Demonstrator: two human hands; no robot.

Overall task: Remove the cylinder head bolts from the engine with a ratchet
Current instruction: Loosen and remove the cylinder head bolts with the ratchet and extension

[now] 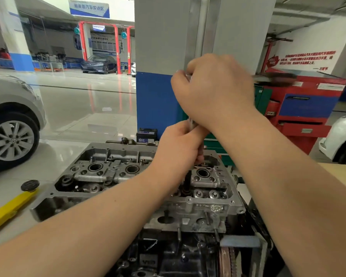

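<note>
1. Forearms filled the foreground, both reaching over the engine [188,252] to the cylinder head [140,176] on top of it.
2. Cylinder head: it sat uncovered on the block, directly below the hands, with its spark-plug wells and bolt recesses exposed.
3. Ratchet [190,122]: only a blurred bright length showed between the two hands; a dark extension [187,181] dropped from under the lower hand into a recess right of the head's centre. The bolt itself was hidden.
4. Left hand [180,148]: its grip was curled round the upright shaft just above the head, apparently steadying it.
5. Right hand [214,88]: held above the left, its grip was closed round the top of the tool; motion blur suggested turning.
6. Progress (judged): one bolt seemed to be in hand; how many were already out could not be told, as the recesses were too dark and small. No loose bolts showed beside the engine, and the head was still seated.
7. Surroundings: a yellow lift arm [10,208] with a black pad lay to the left; a red tool cabinet [308,108] stood behind on the right.
</note>
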